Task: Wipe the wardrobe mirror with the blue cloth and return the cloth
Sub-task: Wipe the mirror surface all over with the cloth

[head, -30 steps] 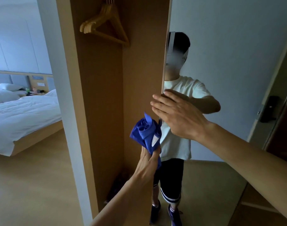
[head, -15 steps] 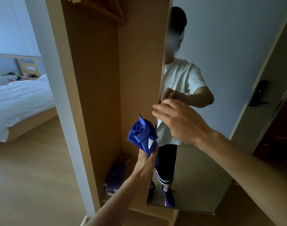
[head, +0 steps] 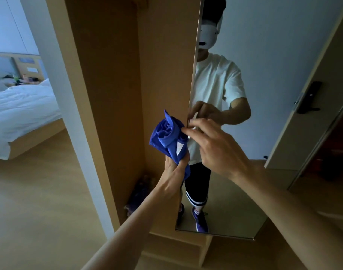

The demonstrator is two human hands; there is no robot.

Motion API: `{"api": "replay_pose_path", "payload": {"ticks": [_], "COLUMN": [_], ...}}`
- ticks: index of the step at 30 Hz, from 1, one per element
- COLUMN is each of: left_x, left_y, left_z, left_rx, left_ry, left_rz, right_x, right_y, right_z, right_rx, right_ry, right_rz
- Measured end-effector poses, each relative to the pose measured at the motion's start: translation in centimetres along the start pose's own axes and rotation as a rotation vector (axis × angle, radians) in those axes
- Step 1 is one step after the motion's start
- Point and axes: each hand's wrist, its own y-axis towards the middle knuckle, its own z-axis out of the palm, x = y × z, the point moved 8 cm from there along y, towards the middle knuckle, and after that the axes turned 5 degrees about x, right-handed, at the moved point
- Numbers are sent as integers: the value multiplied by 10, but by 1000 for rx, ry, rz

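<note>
At the mirror's edge: your left hand (head: 171,168) is clamped round the lower end of the blue cloth (head: 167,137), bunched and rolled, held up just beside the wardrobe mirror (head: 264,94).
Right hand: your right hand (head: 215,147) pinches its fingertips together at the cloth's upper fold, right by the mirror's left edge.
Handling: soft, light, floppy (it'll slump the moment you loosen off), so it looks like it needs spreading flat before it wipes well.
Where to hold: I'd gather it into the palm, a broad pad facing the glass.
Progress: wiping seemingly not yet begun.
</note>
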Motion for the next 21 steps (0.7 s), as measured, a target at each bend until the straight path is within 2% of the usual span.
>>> {"api": "replay_pose_path", "payload": {"ticks": [8,16,21], "left_x": [74,48,69], "left_y": [-28,-24,-32], "left_z": [10,8,11], "left_rx": [40,-82,-141], "left_ry": [-16,-219,-133], "left_rz": [-199,-140,-244], "right_x": [-8,-7,-13], "right_y": [-58,-82,-106], "right_z": [77,105,126], "right_rx": [142,155,199], "right_ry": [215,411,439], "right_rz": [119,235,300]}}
